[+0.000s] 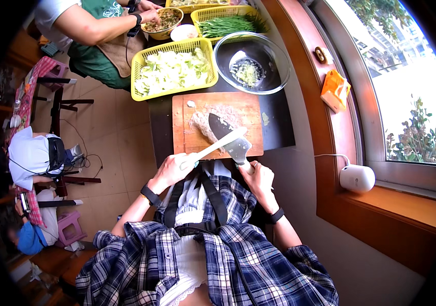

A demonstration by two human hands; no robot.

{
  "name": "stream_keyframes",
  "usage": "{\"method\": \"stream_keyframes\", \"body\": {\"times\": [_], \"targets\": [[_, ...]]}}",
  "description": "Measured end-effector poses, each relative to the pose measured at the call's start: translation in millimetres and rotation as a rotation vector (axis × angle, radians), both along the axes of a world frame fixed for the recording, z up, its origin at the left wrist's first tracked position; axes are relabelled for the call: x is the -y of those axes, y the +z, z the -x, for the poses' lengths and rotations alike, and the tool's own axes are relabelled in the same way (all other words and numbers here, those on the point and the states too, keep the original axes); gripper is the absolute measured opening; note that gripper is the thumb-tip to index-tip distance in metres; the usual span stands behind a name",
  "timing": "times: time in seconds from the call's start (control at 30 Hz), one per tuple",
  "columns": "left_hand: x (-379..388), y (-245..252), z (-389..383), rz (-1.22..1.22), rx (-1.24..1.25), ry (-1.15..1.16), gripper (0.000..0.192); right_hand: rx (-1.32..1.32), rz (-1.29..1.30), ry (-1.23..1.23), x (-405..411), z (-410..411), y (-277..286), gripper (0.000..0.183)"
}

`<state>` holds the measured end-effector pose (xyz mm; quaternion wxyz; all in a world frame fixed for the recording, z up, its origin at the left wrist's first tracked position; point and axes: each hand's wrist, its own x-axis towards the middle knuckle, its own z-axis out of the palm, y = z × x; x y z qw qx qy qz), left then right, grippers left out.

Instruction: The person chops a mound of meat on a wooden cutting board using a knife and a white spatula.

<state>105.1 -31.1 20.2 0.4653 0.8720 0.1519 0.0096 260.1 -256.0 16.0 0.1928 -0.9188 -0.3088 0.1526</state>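
Note:
My left hand [174,168] is closed around the handle of a pale spoon-like utensil [218,144], whose far end lies across the knife blade. My right hand [257,176] grips the handle of a kitchen knife [224,130] with a broad dark blade, pointing away to the upper left. Both tools are over a wooden cutting board [181,134]. Pale, finely chopped or minced food [202,124] is spread on the board, partly hidden under the blade. A small white piece [191,104] lies near the board's top left corner.
Beyond the board stand a yellow basket of cut cabbage [176,70], a glass bowl [279,74] with chopped pale bits, and a yellow basket of green stalks [227,26]. A co-worker's hand [150,16] is in a bowl of filling [164,23]. A windowsill [352,153] runs along the right.

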Motion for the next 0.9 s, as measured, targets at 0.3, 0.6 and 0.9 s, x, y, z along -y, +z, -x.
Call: {"method": "stream_keyframes", "body": {"times": [0.3, 0.6, 0.9], "targets": [[-12.3, -13.2, -7.8, 0.017, -0.039, 0.064, 0.025, -0.004, 0.053, -0.072, 28.5, 1.3, 14.2, 0.034], [-29.2, -26.0, -24.2, 0.004, -0.054, 0.096, 0.023, 0.045, 0.056, -0.117, 79.8, 2.1, 27.9, 0.031], [-31.8, -14.0, -29.1, -0.079, -0.065, 0.035, 0.022, -0.340, 0.133, 0.219, 87.9, -12.0, -8.7, 0.035]]}}
